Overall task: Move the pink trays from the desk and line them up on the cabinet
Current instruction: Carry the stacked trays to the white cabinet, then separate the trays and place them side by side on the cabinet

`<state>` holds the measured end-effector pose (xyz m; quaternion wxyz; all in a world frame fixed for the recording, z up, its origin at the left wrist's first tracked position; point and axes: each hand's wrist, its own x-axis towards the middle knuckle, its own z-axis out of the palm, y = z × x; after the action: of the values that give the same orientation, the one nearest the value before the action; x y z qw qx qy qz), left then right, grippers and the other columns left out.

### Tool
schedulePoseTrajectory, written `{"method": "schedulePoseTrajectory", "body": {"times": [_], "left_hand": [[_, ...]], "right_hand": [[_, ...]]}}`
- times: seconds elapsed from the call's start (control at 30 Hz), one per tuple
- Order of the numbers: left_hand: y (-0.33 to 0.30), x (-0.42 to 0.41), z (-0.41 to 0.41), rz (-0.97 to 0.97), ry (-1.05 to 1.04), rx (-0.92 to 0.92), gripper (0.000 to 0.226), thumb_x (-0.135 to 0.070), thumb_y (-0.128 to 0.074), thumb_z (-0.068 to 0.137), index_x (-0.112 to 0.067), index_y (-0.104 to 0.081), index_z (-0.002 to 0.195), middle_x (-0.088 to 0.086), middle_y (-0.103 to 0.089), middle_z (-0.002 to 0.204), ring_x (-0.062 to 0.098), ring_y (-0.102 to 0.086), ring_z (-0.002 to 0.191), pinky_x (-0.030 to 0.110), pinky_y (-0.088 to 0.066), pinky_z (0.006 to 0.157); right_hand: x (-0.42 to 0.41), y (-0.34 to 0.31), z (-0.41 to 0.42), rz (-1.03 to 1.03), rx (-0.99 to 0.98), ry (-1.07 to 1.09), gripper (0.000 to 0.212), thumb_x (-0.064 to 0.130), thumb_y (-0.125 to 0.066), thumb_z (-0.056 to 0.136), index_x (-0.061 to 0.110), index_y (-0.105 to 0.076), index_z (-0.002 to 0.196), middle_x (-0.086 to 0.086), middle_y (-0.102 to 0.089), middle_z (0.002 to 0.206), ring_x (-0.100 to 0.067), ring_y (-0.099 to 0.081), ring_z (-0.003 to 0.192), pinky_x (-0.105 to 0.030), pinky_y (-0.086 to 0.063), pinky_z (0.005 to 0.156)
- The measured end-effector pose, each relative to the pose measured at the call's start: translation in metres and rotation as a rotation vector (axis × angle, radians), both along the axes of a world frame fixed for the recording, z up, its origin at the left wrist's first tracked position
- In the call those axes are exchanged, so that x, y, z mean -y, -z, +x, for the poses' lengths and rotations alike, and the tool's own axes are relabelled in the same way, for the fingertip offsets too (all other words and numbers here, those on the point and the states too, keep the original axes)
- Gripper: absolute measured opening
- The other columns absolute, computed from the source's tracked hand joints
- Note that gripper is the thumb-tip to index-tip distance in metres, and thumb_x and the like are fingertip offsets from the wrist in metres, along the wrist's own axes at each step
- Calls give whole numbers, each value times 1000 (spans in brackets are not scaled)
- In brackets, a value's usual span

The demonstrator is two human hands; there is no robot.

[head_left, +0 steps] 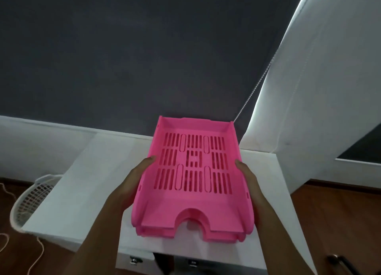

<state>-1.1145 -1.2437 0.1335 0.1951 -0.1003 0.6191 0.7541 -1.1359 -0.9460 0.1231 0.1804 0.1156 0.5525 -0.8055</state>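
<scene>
A stack of nested pink trays (191, 200), slotted on the bottom with a curved notch at the near edge, hovers over the white cabinet top (82, 192). At least two layers show at the front edge. My left hand (134, 184) grips the stack's left side wall. My right hand (250, 188) grips its right side wall, thumb on the rim. Whether the stack touches the cabinet top cannot be told.
A dark roller blind (144, 58) with a bead chain (253, 93) hangs behind the cabinet. A white mesh basket (31, 200) stands on the wooden floor at the left. A white wall panel (329, 89) rises at the right. A lock (135, 260) sits on the cabinet front.
</scene>
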Motion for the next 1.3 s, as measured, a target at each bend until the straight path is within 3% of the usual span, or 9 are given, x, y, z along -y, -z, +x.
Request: {"method": "schedulePoseTrajectory", "body": {"times": [0.2,0.43,0.5,0.57,0.8,0.9,1.03,1.13,1.3], "left_hand": [[1,21,-28,42,-19,61,52,-50,-46,93,-12,-67,122,29,-65,122,40,-65,100,56,-46,98],[4,18,-34,50,-95,-38,31,-31,-46,98,-21,-73,111,11,-77,97,28,-73,81,43,-57,77],[5,17,-39,-8,-158,-110,35,-15,-45,99,-29,-77,102,3,-79,88,21,-75,75,40,-58,73],[-3,15,-33,-12,-191,-177,28,-12,-48,97,-18,-75,102,3,-78,81,22,-74,69,36,-60,65],[-36,0,-27,-40,-191,-346,26,-12,-50,97,-17,-75,100,2,-77,81,17,-72,68,28,-58,62],[-50,-19,-25,-25,-106,-406,32,-9,-51,96,-17,-65,123,5,-75,101,18,-73,83,30,-59,70],[-48,-57,-24,-20,-25,-409,46,-15,-61,88,-18,-55,133,7,-71,120,26,-69,106,41,-57,87],[-38,-92,-25,-78,85,-390,59,-20,-66,85,-24,-45,140,-6,-67,125,15,-64,116,45,-50,101],[-23,-155,-28,-199,212,-340,95,-60,-72,70,-38,-24,149,-9,-42,153,11,-41,139,48,-32,116]], "right_hand": [[20,1,-8,20,-31,34,43,40,-50,96,9,-68,120,-17,-76,98,-31,-73,83,-42,-57,75],[21,0,-6,134,-59,173,41,39,-64,89,13,-70,120,-18,-75,111,-37,-73,94,-53,-57,88],[17,-3,-4,216,-129,218,31,27,-64,92,17,-70,120,-15,-77,108,-34,-76,91,-48,-60,82],[17,-10,0,236,-162,231,26,17,-61,94,16,-73,117,-14,-78,103,-33,-76,87,-42,-61,74],[-4,-30,17,324,-202,211,25,20,-59,96,17,-74,115,-11,-79,101,-31,-77,87,-34,-60,68],[-27,-36,26,355,-207,236,23,20,-59,97,20,-75,112,-8,-80,97,-22,-77,77,-27,-59,62],[-66,-40,39,402,-195,260,26,22,-59,96,18,-73,118,-12,-79,103,-29,-77,85,-37,-58,73],[-101,-42,52,440,-178,252,27,23,-57,97,19,-72,119,-14,-78,102,-34,-77,86,-42,-58,73],[-155,-43,66,467,-122,287,27,20,-53,99,20,-72,119,-13,-79,100,-33,-77,82,-41,-60,65]]}}
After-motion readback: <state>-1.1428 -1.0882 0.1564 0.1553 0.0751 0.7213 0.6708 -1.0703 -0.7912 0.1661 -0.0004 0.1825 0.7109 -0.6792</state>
